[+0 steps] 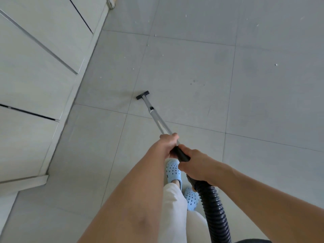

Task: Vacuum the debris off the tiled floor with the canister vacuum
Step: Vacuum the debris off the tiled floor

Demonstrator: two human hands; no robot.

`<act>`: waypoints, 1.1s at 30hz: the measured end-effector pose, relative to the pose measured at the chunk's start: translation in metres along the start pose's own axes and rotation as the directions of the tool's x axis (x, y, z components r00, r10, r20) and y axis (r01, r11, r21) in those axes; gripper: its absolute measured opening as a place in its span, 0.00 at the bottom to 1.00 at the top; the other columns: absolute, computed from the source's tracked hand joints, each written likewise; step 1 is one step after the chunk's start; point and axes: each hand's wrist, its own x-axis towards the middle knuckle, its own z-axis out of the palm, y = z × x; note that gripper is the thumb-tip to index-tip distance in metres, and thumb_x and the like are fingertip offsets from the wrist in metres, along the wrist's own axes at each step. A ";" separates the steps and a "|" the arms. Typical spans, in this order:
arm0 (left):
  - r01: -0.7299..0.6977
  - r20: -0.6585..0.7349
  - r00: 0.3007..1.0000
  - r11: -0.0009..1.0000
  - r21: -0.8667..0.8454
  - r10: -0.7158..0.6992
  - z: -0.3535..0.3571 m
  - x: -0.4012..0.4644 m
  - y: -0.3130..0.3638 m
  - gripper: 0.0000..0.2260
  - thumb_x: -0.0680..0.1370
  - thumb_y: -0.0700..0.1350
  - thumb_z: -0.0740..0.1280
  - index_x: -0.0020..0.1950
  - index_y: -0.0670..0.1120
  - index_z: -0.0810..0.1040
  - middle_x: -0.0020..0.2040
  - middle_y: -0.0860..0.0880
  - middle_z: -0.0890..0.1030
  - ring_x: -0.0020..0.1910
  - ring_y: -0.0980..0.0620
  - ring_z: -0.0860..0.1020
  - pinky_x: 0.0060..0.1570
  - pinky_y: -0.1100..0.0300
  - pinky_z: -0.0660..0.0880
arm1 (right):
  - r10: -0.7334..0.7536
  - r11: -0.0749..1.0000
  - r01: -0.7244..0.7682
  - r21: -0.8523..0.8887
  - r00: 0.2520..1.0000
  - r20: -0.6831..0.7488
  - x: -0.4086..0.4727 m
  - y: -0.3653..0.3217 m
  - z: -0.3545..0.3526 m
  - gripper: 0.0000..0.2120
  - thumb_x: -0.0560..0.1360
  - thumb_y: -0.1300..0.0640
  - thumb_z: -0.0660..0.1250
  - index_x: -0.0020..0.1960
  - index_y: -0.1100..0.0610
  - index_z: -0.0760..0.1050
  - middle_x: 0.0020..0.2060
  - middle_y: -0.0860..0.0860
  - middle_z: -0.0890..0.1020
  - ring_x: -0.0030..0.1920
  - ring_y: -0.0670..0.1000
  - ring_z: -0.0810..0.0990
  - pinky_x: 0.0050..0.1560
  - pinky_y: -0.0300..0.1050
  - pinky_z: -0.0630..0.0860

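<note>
A: Gripping two-handed for push control: left hand (169, 143) wrapped round the metal tube (158, 121), right hand (193, 164) closed on the black handle (181, 153), hose (213, 207) trailing near right.

B: Nozzle?

A: One nozzle (142, 95), flat on the floor (192, 106), left of centre beside the cabinets (35, 67).

B: Debris?

A: About eight white specks (276, 64), all farther out. Two blue clogs (173, 170).

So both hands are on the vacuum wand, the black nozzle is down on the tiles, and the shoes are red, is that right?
Not quite: the head view shows the shoes are light blue, not red. The rest holds: left hand and right hand grip the wand, and the black nozzle is on the tiles.
</note>
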 end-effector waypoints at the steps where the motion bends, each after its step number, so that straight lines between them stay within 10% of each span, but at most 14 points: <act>1: -0.002 -0.004 1.000 1.000 -0.019 0.002 -0.002 -0.001 -0.005 0.21 0.80 0.49 0.60 0.69 0.38 0.66 0.56 0.39 0.79 0.43 0.44 0.82 0.27 0.58 0.79 | -0.002 1.000 0.002 -0.010 1.000 0.006 -0.001 0.000 0.003 0.33 0.77 0.59 0.61 0.77 0.37 0.55 0.42 0.52 0.76 0.40 0.54 0.79 0.49 0.56 0.83; 33: -0.087 -0.120 0.991 0.951 -0.298 0.053 -0.190 0.127 0.106 0.20 0.81 0.47 0.59 0.69 0.38 0.63 0.45 0.42 0.74 0.40 0.46 0.79 0.27 0.58 0.78 | -0.203 0.894 0.154 -0.421 0.976 -0.073 0.185 -0.174 0.004 0.36 0.76 0.57 0.58 0.76 0.33 0.49 0.43 0.49 0.78 0.42 0.53 0.79 0.44 0.48 0.78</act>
